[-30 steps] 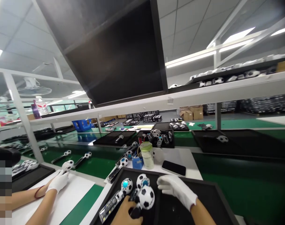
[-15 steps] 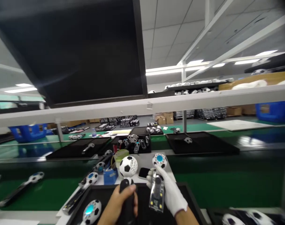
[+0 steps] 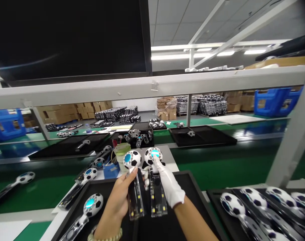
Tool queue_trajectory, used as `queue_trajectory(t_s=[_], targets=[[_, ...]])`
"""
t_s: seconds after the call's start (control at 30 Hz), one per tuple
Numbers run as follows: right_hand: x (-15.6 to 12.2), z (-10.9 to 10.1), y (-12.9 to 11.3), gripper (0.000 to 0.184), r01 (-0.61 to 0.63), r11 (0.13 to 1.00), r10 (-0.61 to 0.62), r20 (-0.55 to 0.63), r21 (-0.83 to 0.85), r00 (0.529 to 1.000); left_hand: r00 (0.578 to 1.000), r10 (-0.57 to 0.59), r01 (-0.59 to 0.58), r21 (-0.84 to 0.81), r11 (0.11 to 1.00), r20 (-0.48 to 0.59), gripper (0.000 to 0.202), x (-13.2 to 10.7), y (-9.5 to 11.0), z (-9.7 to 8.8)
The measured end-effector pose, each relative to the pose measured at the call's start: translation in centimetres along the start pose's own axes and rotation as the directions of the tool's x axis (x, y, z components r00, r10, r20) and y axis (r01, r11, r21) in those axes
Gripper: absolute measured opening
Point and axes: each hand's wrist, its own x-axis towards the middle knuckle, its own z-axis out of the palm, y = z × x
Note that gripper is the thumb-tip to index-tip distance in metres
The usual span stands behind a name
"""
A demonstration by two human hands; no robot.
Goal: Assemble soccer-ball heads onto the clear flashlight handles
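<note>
My bare left hand (image 3: 118,199) is closed round the clear-and-black handle of a soccer-ball wand (image 3: 135,201). Its ball head shows a blue disc facing me. Close beside it, my white-gloved right hand (image 3: 168,184) grips a second soccer-ball wand (image 3: 157,199), index finger resting on the ball near its blue disc. Both wands are upright, with yellow spots at the handle's lower corners. Below them lies a black tray (image 3: 187,214). Another soccer-ball wand (image 3: 92,205) lies at the tray's left side.
More wands (image 3: 232,204) fill a black tray at the right. A green bucket (image 3: 122,152) and a blue box (image 3: 110,170) stand behind my hands. A green conveyor (image 3: 217,167) runs across, with black trays (image 3: 205,135) beyond. A white shelf beam (image 3: 92,88) crosses overhead.
The left wand has turned so its blue disc and clear handle face me, and has come alongside the right one. My view has tilted downward.
</note>
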Motion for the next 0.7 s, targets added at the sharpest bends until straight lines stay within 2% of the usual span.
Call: queue_trajectory(t_s=[0.07,0.13,0.27,0.4,0.5,0.6,0.63,0.7], targets=[[-0.1,0.0,0.0,0.039,-0.015,0.999,0.013,0.064,0.030,0.998,0.999,0.046,-0.045,0.051,0.998,-0.013,0.036,-0.3,0.3,-0.1],[-0.2,-0.2,0.1,0.032,-0.035,0.999,0.033,0.074,0.019,0.997,0.996,0.088,-0.089,0.087,0.992,0.020,0.044,-0.7,0.4,-0.1],[-0.6,-0.5,-0.1,0.032,-0.001,0.999,0.003,0.073,-0.033,0.997,0.971,0.224,-0.233,0.139,0.963,0.080,0.050,-1.4,0.2,0.1],[-1.4,-0.2,-1.1,0.042,0.184,0.971,-0.177,0.055,-0.153,0.983,0.889,0.441,-0.458,0.244,0.855,0.125,0.048,-1.8,-0.3,0.7],[-1.8,-0.1,-2.1,0.042,0.303,0.888,-0.306,0.047,-0.347,0.951,0.826,0.545,-0.557,0.351,0.753,0.142,0.045,-1.9,-0.7,0.9],[-2.4,0.2,-2.8,0.033,0.427,0.744,-0.405,0.161,-0.514,0.900,0.765,0.631,-0.619,0.409,0.670,0.125,0.048,-1.7,-1.3,0.4],[-2.7,0.4,-2.9,0.030,0.465,0.717,-0.432,0.193,-0.519,0.881,0.738,0.665,-0.642,0.421,0.641,0.116,0.051,-1.6,-1.6,0.1],[-3.2,0.9,-3.0,0.025,0.509,0.725,-0.458,0.227,-0.464,0.859,0.693,0.710,-0.679,0.444,0.584,0.127,0.057,-1.4,-1.8,-0.7]])
